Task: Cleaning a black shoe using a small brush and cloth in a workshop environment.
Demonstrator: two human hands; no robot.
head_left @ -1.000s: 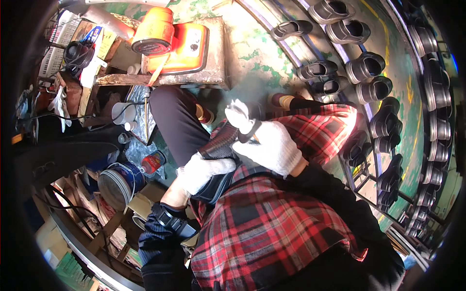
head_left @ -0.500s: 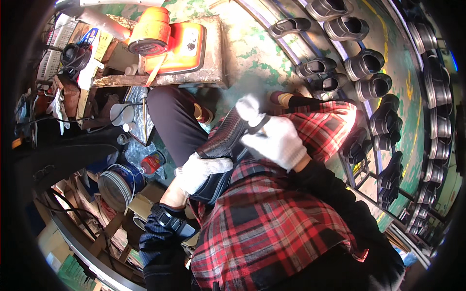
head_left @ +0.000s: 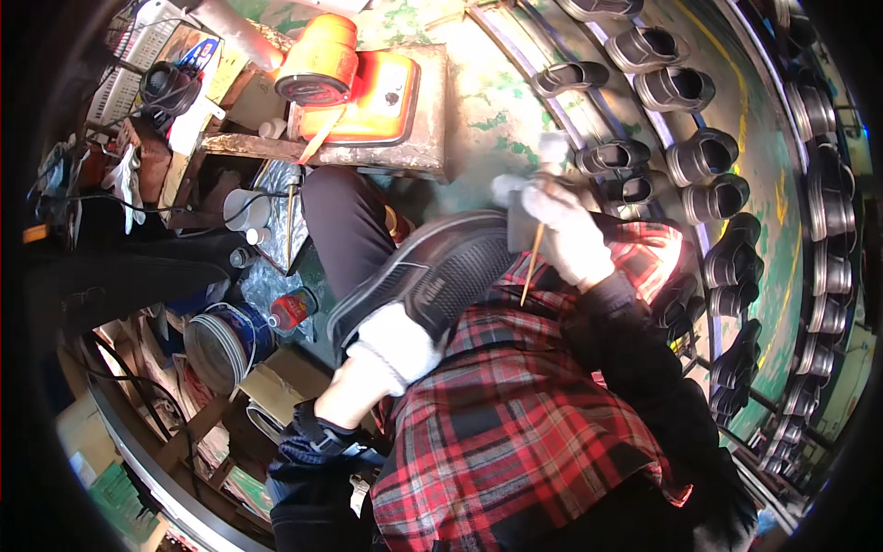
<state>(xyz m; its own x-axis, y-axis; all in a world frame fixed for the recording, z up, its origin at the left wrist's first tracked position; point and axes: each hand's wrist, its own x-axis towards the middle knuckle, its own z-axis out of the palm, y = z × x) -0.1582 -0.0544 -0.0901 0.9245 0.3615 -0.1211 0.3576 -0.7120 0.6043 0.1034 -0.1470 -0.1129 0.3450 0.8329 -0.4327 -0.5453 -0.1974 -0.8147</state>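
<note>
Black shoe [head_left: 446, 281] in left grip [head_left: 400, 345]

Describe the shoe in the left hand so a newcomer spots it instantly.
Find the red plaid cloth filling the lower middle. By its upper left edge, the white-gloved left hand grips a dark shoe. Unlike the rack shoes in rows at right, this one is hand-held, a textured surface facing the camera.

Patchy green floor [head_left: 486, 112], brightly lit; table [head_left: 433, 115] apparently wooden.
</note>
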